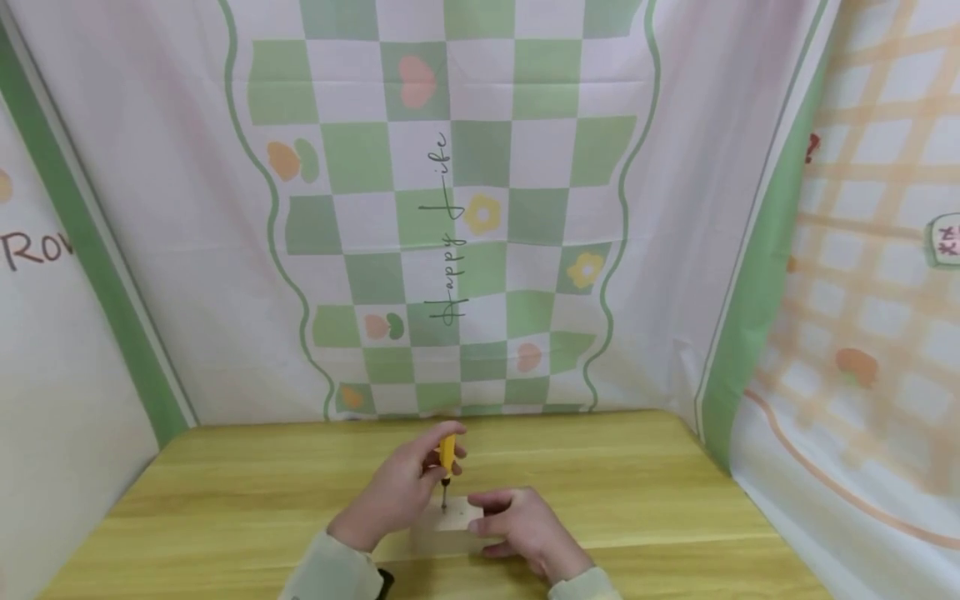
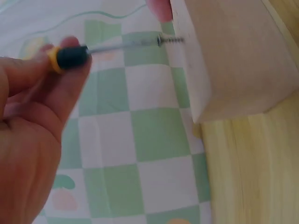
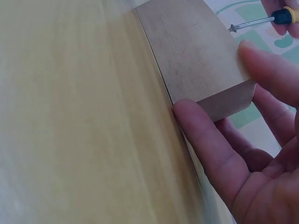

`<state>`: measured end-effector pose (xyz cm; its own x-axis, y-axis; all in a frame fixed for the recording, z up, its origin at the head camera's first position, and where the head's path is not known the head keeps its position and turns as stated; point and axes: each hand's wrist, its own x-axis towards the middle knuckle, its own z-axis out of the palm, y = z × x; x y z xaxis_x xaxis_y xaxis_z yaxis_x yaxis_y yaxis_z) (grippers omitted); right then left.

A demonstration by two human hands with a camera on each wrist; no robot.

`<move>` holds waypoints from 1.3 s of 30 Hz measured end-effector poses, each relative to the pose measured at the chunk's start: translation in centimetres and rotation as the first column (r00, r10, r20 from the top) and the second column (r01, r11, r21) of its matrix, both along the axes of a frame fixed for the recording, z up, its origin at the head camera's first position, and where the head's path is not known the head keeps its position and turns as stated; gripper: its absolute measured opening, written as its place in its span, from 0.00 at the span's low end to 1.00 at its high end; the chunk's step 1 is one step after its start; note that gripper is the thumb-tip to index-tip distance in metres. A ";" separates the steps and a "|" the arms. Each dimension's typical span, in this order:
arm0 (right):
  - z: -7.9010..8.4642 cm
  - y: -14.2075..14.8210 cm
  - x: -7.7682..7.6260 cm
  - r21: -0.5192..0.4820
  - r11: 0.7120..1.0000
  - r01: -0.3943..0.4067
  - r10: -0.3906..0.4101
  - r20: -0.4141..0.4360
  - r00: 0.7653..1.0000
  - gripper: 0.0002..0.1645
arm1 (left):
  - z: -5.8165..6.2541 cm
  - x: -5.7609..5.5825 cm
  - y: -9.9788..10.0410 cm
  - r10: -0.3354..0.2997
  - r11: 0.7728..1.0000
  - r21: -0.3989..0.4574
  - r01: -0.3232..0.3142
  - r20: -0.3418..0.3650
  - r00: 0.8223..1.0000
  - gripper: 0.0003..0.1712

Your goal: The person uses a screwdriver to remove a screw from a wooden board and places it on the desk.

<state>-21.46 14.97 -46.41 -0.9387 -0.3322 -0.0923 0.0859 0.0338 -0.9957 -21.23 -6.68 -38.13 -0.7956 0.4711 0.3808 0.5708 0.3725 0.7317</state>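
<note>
My left hand point(image 1: 397, 490) grips a screwdriver point(image 1: 447, 457) by its yellow and black handle, with the shaft pointing down. In the left wrist view, the shaft's tip meets the head of a screw point(image 2: 172, 40). That screw stands partly out of a pale wooden block point(image 2: 238, 56), its thread showing above the surface. At the block's right end, my right hand point(image 1: 528, 529) holds it between thumb and fingers, as the right wrist view also shows. The block point(image 3: 191, 51) rests on the table. A small dark spot is visible on its top beside the screw.
The wood-grain table point(image 1: 637, 475) extends around both hands. Behind it hangs a green-and-white checked cloth point(image 1: 480, 275), with more printed cloth point(image 1: 862, 333) at the right and a white panel point(image 1: 60, 375) at the left.
</note>
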 end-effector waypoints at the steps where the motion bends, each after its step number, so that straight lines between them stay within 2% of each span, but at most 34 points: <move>1: 0.0 0.0 0.0 -0.001 1.000 -0.001 0.001 -0.002 1.000 0.25 | 0.0 -0.1 -0.2 -0.019 1.000 0.004 0.019 0.007 1.000 0.36; 5: 0.0 0.0 0.1 0.000 1.000 0.002 -0.002 -0.009 1.000 0.25 | -0.1 -0.4 -0.6 -0.028 0.999 0.023 0.028 0.002 1.000 0.35; 10: -0.1 0.0 0.1 0.002 1.000 0.006 -0.006 -0.014 1.000 0.25 | -0.1 -0.3 -0.4 0.008 1.000 0.027 -0.007 -0.037 0.999 0.34; 15: -0.1 -0.2 0.0 0.007 1.000 0.005 -0.005 -0.016 1.000 0.24 | -0.2 0.1 -0.2 0.103 0.994 0.029 -0.101 -0.053 0.993 0.35; 18: 0.0 -0.2 0.1 0.000 1.000 -0.001 0.001 -0.009 1.000 0.25 | -0.4 0.5 0.3 0.196 0.980 0.030 -0.194 -0.096 0.976 0.37; 21: 0.0 -0.1 0.1 -0.009 1.000 -0.003 0.003 -0.004 1.000 0.25 | -0.7 1.2 1.1 0.318 0.948 0.049 -0.314 -0.170 0.933 0.36; 25: 0.0 0.0 0.1 -0.014 1.000 -0.001 0.001 -0.001 1.000 0.25 | -1.2 2.2 2.3 0.478 0.878 0.108 -0.467 -0.264 0.838 0.35; 27: 0.0 -0.1 0.1 -0.016 1.000 -0.002 0.002 0.001 1.000 0.25 | -1.4 2.5 2.7 0.525 0.850 0.136 -0.509 -0.294 0.799 0.36; 28: 0.0 -0.1 0.1 -0.016 1.000 -0.003 0.003 0.002 1.000 0.26 | -1.4 2.7 2.8 0.537 0.843 0.144 -0.519 -0.304 0.787 0.36; 31: 0.0 -0.2 0.1 -0.009 1.000 -0.009 0.009 0.004 1.000 0.26 | -1.4 2.9 2.7 0.520 0.853 0.140 -0.502 -0.294 0.802 0.37; 35: 0.2 -0.2 -0.1 0.001 1.000 -0.016 0.016 0.013 1.000 0.27 | -1.0 2.5 2.0 0.442 0.896 0.076 -0.437 -0.232 0.866 0.35; 39: 0.0 -0.1 -0.3 0.005 1.000 -0.014 0.014 0.020 1.000 0.27 | -1.0 1.7 1.6 0.350 0.936 0.034 -0.351 -0.202 0.915 0.36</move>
<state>-21.73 14.89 -46.37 -0.9319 -0.3447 -0.1128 0.1055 0.0400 -0.9936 -19.50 -5.07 -39.09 -0.8165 0.1775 0.5494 0.5386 0.5772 0.6139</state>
